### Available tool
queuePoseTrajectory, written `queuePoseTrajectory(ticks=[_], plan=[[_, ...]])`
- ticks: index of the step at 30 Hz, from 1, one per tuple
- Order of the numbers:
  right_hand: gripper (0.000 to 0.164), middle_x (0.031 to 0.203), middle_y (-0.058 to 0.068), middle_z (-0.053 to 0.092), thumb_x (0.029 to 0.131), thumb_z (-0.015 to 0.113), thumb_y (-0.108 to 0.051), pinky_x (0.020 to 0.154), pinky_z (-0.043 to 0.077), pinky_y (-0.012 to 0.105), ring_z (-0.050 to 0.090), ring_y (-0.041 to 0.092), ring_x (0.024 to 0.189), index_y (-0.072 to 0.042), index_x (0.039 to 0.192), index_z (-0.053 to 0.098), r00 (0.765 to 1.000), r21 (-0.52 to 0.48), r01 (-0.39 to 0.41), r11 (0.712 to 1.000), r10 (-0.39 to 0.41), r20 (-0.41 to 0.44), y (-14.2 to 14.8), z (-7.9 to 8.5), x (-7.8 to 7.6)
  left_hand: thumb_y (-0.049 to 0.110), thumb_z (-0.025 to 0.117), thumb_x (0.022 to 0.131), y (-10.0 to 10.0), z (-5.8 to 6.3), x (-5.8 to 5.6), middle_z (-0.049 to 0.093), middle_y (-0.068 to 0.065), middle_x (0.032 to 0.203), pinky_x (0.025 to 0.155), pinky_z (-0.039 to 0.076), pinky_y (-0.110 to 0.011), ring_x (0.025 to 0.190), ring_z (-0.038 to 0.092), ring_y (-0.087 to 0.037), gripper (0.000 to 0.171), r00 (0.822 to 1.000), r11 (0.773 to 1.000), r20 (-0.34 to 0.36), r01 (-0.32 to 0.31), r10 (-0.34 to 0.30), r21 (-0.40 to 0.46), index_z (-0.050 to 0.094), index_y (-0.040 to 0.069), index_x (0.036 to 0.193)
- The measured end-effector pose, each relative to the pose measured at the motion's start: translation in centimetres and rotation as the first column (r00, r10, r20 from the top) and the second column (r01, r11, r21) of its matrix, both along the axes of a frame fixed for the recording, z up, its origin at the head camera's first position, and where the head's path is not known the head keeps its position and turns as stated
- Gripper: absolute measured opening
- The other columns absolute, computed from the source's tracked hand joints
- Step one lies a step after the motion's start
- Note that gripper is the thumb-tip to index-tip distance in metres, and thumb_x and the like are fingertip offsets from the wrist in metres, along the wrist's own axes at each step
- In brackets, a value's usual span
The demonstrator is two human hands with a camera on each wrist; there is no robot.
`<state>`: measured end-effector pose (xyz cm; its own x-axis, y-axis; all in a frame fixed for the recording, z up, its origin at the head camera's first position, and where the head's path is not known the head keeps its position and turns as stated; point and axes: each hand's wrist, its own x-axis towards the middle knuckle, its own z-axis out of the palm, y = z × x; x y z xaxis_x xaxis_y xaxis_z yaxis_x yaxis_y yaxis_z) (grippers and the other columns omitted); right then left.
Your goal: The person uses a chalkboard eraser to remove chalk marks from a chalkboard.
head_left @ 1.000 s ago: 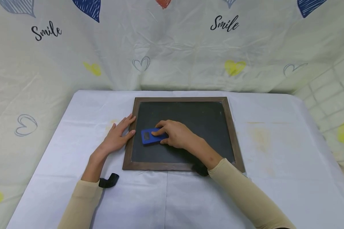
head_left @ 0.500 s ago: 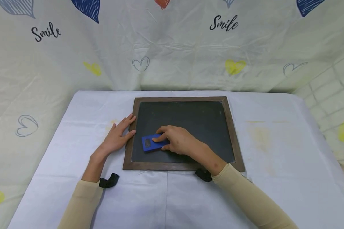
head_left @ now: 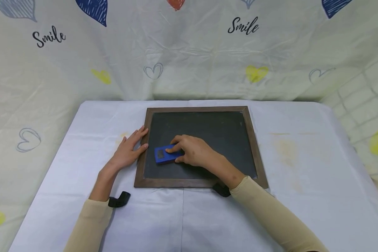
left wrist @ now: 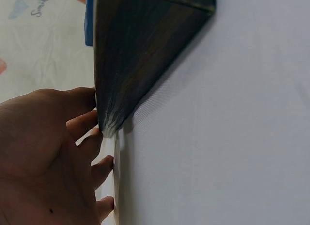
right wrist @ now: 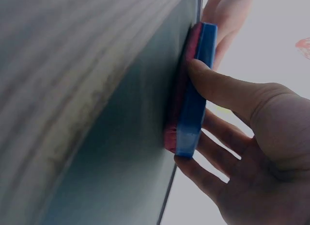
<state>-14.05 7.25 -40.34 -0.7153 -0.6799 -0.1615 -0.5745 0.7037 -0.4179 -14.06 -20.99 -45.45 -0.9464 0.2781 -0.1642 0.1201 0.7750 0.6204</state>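
Observation:
A blackboard (head_left: pixel 208 140) in a brown wooden frame (head_left: pixel 195 183) lies on the white-covered table. My right hand (head_left: pixel 193 150) grips a blue board eraser (head_left: pixel 165 154) over the board's left half. In the right wrist view, the thumb lies along one side of the eraser (right wrist: pixel 196 104), fingers on the other, and its reddish felt face (right wrist: pixel 177 104) is against the board. My left hand (head_left: pixel 126 152) rests with extended fingers at the frame's left edge; in the left wrist view, fingertips (left wrist: pixel 87 101) of that hand touch the frame's side (left wrist: pixel 140 50).
White cloth (head_left: pixel 302 196) covers the table, with faint yellowish stains at right. Behind it hangs a pale curtain (head_left: pixel 201 52) printed with hearts and "Smile". A black wrist-worn piece (head_left: pixel 119 199) juts out by the left sleeve, another (head_left: pixel 221 189) by the right forearm.
The right hand and eraser moved toward the board's near edge, then slightly back away and left. The left hand stays at the frame.

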Motion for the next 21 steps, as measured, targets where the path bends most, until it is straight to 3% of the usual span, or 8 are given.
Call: queuePoseTrajectory(ticks=[21], plan=[[0.052, 0.152, 0.003, 0.059, 0.093, 0.080, -0.031, 0.111, 0.053, 0.046, 0.059, 0.027, 0.139, -0.030, 0.142, 0.063, 0.996, 0.011, 0.086, 0.996, -0.086, -0.014, -1.7, -0.4, -4.2, 0.033, 0.054, 0.110, -0.2, -0.2, 0.0, 0.015, -0.008, 0.177, 0.128, -0.003, -0.071, 0.164, 0.011, -0.039, 0.064, 1.000, 1.000, 0.003, -0.002, 0.002, 0.011, 0.028, 0.017, 0.166]])
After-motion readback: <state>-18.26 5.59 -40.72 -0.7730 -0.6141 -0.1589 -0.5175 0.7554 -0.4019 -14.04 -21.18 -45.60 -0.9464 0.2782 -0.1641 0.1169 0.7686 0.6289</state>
